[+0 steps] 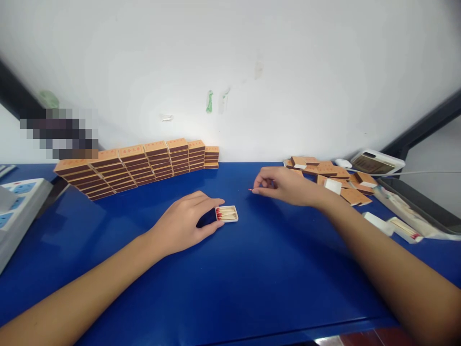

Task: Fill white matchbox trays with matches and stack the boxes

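Note:
A small white matchbox tray [236, 219] with red-tipped matches lies on the blue table. My left hand [187, 221] grips the tray's left end, thumb at the near side and a finger at the far side. To the right of the tray, my right hand [283, 185] is raised a little over the table with its fingers pinched. A small reddish tip, looking like a match [250, 190], sticks out from the fingertips; the rest of it is hidden in the hand.
Stacked matchboxes [131, 153] line the wall at the left. Loose matchbox sleeves [355, 196] lie at the right, near another tray of matches [405, 229], a phone [378, 162] and a cable [428, 172]. A power strip [27, 206] sits at far left.

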Demonstrator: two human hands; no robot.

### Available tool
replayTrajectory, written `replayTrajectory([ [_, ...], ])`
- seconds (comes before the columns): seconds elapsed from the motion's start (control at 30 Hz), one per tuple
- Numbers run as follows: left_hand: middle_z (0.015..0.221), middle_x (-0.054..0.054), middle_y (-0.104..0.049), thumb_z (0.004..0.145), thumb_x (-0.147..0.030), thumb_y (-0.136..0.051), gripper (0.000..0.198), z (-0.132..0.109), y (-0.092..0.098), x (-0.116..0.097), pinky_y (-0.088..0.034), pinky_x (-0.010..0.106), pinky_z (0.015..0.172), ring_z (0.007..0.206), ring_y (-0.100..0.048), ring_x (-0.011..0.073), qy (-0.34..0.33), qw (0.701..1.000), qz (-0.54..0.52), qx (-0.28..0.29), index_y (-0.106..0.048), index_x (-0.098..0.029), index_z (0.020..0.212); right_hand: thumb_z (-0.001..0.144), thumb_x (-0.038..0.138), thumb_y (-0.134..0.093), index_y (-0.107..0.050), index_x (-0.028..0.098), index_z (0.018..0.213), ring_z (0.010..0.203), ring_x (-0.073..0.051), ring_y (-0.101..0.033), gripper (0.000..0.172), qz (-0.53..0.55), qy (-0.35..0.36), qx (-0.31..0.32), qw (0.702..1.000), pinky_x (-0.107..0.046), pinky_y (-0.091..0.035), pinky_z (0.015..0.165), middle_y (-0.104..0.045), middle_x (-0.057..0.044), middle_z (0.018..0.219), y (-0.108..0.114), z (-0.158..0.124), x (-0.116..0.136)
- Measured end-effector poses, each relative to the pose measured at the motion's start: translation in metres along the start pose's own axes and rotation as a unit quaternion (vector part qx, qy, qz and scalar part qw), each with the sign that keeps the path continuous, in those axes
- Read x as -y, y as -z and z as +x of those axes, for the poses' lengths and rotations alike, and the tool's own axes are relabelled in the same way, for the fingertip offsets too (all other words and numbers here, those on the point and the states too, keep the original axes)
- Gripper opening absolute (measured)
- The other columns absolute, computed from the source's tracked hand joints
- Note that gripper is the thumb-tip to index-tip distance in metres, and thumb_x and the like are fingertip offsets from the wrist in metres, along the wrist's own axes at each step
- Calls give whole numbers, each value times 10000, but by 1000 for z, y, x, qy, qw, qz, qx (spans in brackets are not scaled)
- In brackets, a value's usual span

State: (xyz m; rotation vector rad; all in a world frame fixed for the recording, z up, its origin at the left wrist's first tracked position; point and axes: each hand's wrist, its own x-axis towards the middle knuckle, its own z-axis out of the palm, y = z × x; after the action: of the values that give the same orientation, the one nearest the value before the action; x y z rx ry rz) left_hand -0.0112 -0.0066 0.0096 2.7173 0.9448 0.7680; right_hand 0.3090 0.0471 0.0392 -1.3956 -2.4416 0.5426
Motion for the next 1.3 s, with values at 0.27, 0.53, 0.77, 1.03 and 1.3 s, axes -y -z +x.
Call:
replayTrajectory([
  [0.27,1133,94,-761,1006,-343,-697,413,0,0,0,-627,402,837,1021,-727,253,5,1000,7,2,-654,-200,1391,947,565,-632,-709,228,983,771,-208,-594,347,-30,-8,33,999,-339,-428,689,-680,-66,906,0,-1,2],
  [0.53,1144,90,-759,1005,-356,-698,424,-1,1,0,-630,389,822,1024,-730,252,11,1000,6,3,-651,-228,1406,904,509,-648,-735,243,925,735,-216,-648,280,-22,-84,105,991,-345,-475,659,-737,-61,852,15,-5,-21],
  [0.77,1147,91,-760,1005,-346,-697,427,-1,1,-1,-628,402,846,1032,-727,253,11,1000,6,6,-648,-205,1405,905,456,-627,-712,227,933,729,-209,-633,246,-26,-69,85,994,-334,-462,651,-728,-65,863,13,-4,-20],
  [1.03,1150,93,-759,1007,-354,-691,433,0,0,0,-629,403,840,1023,-728,255,13,1000,5,6,-645,-215,1414,915,434,-631,-671,220,905,751,-210,-595,218,-81,-42,8,996,-338,-417,685,-685,-71,883,5,1,-25],
  [1.3,1147,91,-753,1003,-364,-698,447,0,0,-1,-626,401,828,1006,-727,252,19,1000,6,9,-648,-211,1419,996,509,-597,-735,255,1147,955,-261,-570,327,-12,56,30,998,-403,-466,849,-613,-101,1054,-4,1,-4],
])
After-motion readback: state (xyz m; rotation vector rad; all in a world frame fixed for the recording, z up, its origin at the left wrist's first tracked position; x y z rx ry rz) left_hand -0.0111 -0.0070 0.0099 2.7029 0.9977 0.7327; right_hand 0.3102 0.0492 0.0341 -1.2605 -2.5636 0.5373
